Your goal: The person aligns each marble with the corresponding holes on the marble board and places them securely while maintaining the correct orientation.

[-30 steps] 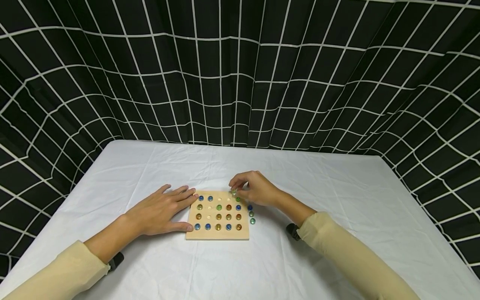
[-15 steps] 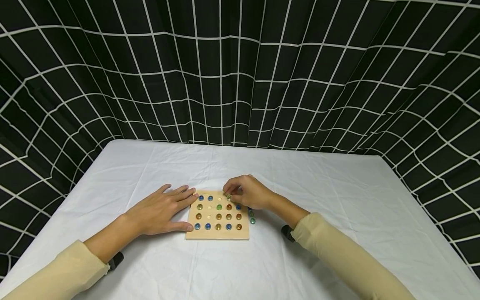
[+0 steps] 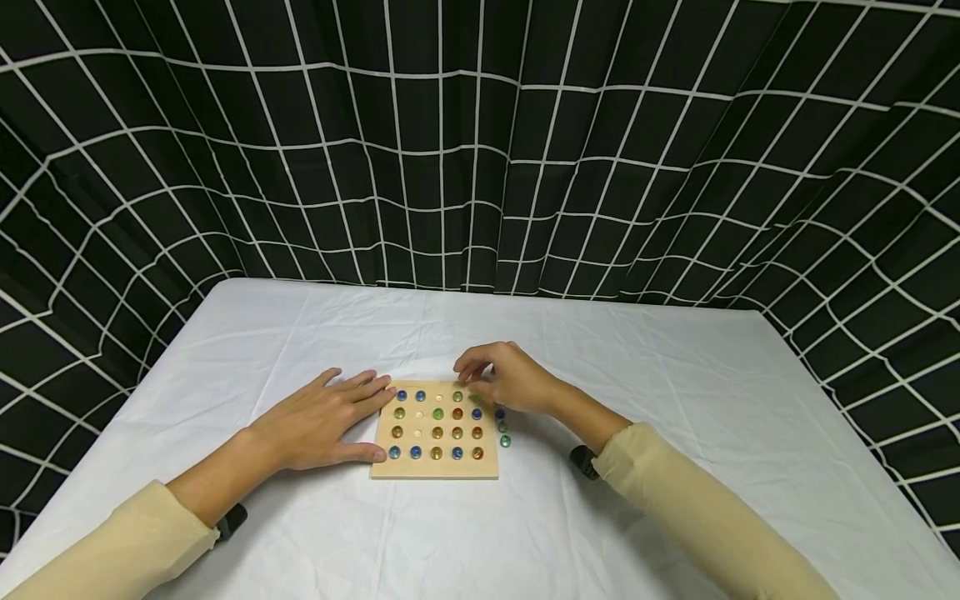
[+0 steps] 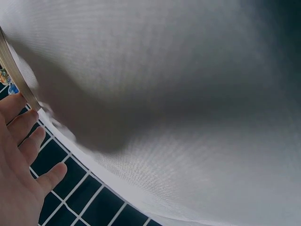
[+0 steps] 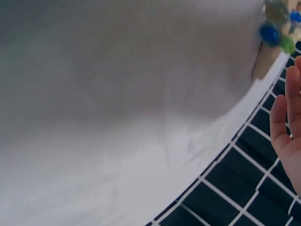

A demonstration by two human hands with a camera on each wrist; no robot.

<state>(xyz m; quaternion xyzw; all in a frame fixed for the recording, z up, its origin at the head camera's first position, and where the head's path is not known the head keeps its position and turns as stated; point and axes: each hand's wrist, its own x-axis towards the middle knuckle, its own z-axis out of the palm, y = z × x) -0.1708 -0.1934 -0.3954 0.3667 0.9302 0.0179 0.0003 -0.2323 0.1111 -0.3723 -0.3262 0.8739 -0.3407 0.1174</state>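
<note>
- Plainly, I see the left hand (image 3: 330, 423), fingers spread, touching the wooden board (image 3: 435, 469).
- The board lies on the counter (image 3: 637, 358), seated marbles (image 3: 437, 453) in rows; I judge it light, stiff, best held at its edges.
- Three loose marbles (image 3: 502, 427) just beside: likely slippery, rolling; pinch them across the middle.
- Right hand (image 3: 517, 379) at the board's far right corner, fingers loosely bent, gripping nothing I can see.

A black curtain (image 3: 465, 158) with a white grid (its lines wavy) behind a creased white tablecloth (image 3: 637, 358).
</note>
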